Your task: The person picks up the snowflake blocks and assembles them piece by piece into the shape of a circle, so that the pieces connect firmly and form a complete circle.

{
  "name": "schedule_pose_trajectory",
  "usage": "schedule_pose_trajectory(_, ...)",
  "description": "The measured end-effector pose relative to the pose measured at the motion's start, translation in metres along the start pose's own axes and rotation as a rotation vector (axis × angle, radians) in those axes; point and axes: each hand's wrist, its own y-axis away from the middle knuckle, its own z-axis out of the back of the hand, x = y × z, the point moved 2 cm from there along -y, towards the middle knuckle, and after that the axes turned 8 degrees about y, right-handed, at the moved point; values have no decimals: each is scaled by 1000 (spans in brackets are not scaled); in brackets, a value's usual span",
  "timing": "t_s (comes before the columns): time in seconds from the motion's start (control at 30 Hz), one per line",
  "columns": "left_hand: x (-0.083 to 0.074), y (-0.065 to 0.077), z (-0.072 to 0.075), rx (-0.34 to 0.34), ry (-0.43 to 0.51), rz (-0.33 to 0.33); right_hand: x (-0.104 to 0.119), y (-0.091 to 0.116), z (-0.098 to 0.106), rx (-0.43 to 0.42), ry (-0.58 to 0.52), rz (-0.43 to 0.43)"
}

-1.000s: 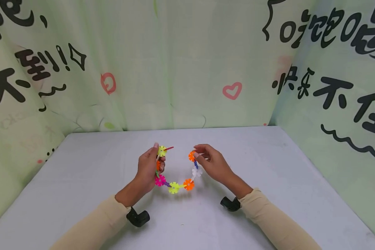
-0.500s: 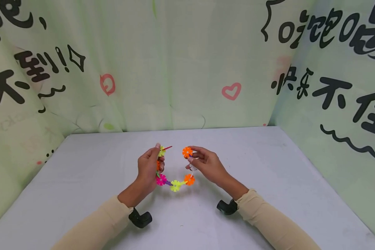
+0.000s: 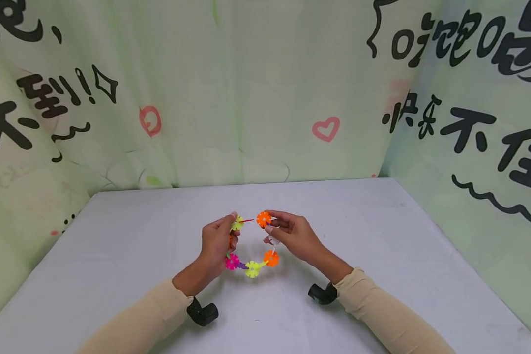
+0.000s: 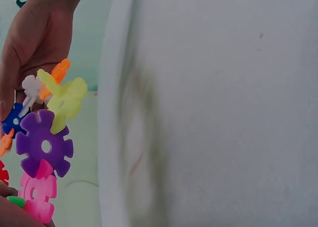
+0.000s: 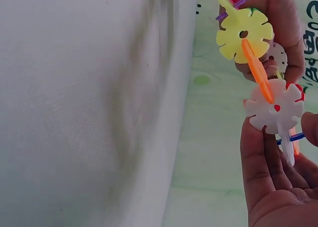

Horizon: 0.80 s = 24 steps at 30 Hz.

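Note:
A chain of interlocked notched plastic discs hangs as a near-closed loop between the two hands, above the table. My left hand (image 3: 214,243) pinches one end, around a yellow disc (image 3: 237,223) from which a red disc (image 3: 248,220) sticks out edge-on to the right. My right hand (image 3: 295,235) holds the other end, where an orange disc (image 3: 263,219) faces the head camera. A narrow gap parts the red and orange discs. Along the bottom hang a pink disc (image 3: 232,261), a purple disc (image 4: 44,143) and another yellow disc (image 3: 252,269). Fingers partly hide a white disc (image 5: 275,108).
A white-covered table (image 3: 168,216) lies under the hands. Pale green curtains (image 3: 248,98) with black writing and red hearts stand behind it and at both sides. Each wrist carries a black camera mount (image 3: 202,313).
The right hand has turned the orange disc to face the camera and moved it left. The left hand has shifted slightly right, bringing the red disc close to the orange one.

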Motion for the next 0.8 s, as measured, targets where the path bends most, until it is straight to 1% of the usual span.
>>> schedule_pose_trajectory(0.2,5,-1,0,17,-28,15,-1,0,-2,32,32,-5)
schedule_pose_trajectory(0.4,5,-4,3,48,-36,57,-2,0,-3,44,62,2)
schedule_pose_trajectory(0.53,5,-5,3,78,-10,112,-2,2,-2,46,68,13)
schedule_pose_trajectory(0.67,6,-5,2,97,43,165,-1,2,-1,48,56,44)
schedule_pose_trajectory(0.73,7,-6,2,103,57,169,0,2,-1,51,47,52)
schedule_pose_trajectory(0.8,8,-6,2,106,49,155,0,2,-1,57,43,44)
